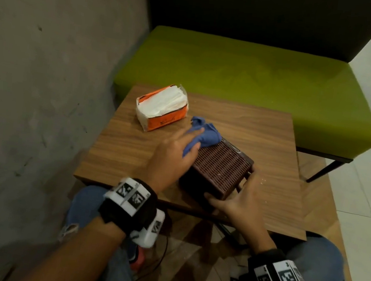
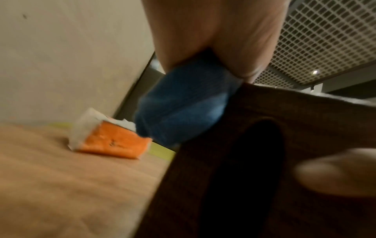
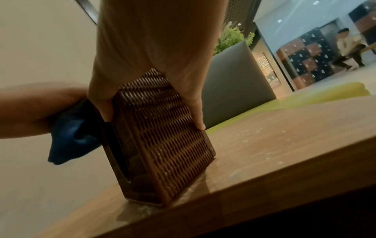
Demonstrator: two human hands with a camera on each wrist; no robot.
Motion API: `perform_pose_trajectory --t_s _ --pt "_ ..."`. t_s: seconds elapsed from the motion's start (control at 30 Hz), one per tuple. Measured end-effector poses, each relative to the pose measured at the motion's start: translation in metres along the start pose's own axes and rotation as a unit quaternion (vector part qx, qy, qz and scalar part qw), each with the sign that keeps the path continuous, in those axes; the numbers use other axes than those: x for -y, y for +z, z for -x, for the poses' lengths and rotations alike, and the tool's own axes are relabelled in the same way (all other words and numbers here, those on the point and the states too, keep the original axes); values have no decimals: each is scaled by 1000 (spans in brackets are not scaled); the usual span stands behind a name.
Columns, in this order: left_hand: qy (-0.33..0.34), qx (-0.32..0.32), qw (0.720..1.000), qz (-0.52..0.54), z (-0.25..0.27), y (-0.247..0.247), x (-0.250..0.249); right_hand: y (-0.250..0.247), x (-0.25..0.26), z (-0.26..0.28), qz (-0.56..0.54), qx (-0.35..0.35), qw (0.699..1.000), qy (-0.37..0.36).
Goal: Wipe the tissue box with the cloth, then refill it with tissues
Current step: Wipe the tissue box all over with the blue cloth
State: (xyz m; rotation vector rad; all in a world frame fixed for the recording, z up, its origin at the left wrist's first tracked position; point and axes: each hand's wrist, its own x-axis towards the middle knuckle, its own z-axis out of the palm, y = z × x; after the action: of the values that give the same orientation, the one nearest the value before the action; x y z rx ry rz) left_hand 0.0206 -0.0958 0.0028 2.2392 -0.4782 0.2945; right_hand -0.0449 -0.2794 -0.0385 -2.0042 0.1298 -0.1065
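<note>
A brown woven tissue box [image 1: 219, 168] stands on its side on the wooden table [image 1: 126, 149], its dark slot [image 3: 120, 154] facing left. My left hand [image 1: 178, 149] holds a bunched blue cloth [image 1: 206, 135] against the box's far upper edge. In the left wrist view the cloth [image 2: 183, 109] is pinched between thumb and fingers beside the box [image 2: 284, 128]. My right hand [image 1: 236, 195] grips the box's near end, with the thumb on the slot side and the fingers [image 3: 195, 103] on the woven face. An opened orange tissue pack [image 1: 162, 109] lies at the table's far left.
A green bench seat [image 1: 258, 79] with a dark backrest runs behind the table. A grey wall [image 1: 38, 50] closes off the left. White specks dot the tabletop [image 1: 266, 184] right of the box. My knees in jeans sit under the near edge.
</note>
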Motion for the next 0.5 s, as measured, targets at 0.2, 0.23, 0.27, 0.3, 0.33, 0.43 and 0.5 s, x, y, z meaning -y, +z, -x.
perform_pose_trajectory --t_s 0.2,0.23,0.27,0.3,0.33,0.43,0.5 --pt "271 53 956 -100 41 35 -50 -4 -16 10 18 120 983 137" --pt "313 82 941 -97 38 36 -52 1 -17 11 61 153 979 117" --pt "334 103 931 -107 32 36 -51 0 -24 11 74 147 980 116" --pt "336 119 926 -125 24 36 -47 -3 -17 13 87 137 982 97" --pt "324 131 927 -137 16 34 -44 -1 -12 13 76 130 983 103" --pt "265 143 945 -131 3 27 -38 1 8 9 70 86 994 10" --pt "178 125 968 -124 -1 23 -37 2 2 6 22 32 999 -16"
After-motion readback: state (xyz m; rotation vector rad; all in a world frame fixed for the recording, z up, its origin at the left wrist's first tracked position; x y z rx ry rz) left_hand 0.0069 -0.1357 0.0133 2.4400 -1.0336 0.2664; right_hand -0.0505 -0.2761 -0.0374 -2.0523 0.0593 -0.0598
